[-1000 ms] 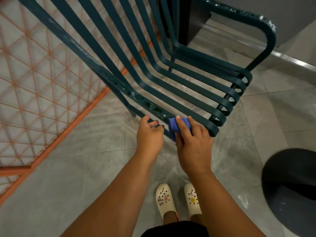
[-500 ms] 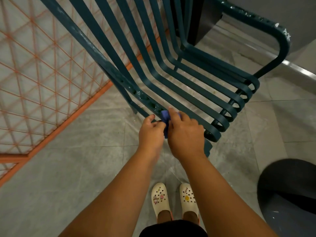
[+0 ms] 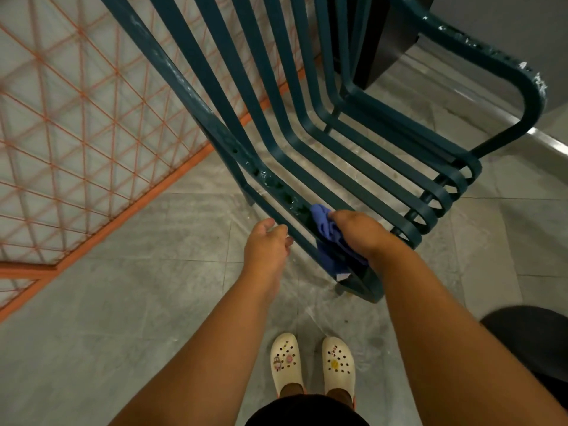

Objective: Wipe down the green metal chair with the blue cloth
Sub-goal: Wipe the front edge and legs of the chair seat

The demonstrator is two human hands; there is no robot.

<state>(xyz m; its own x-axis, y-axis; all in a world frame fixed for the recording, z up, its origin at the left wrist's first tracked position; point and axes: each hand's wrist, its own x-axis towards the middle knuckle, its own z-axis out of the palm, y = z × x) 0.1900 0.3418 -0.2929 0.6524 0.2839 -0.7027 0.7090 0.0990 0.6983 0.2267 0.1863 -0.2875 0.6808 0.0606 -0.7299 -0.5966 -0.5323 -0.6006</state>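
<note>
Two hands at the chair front corner. Cloth: now bunched under the right hand, whose fingers are curled round it, and drawn lower along the front rail than half a second ago. Left hand: fingers loosely curled at the rail, grip uncertain. Wiping judged under way; slats not yet reached.

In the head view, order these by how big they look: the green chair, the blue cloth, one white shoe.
1. green chair, by far the largest.
2 and 3. blue cloth and left white shoe: they look alike, and the cloth is partly hidden by the right hand, so no ranking.
</note>
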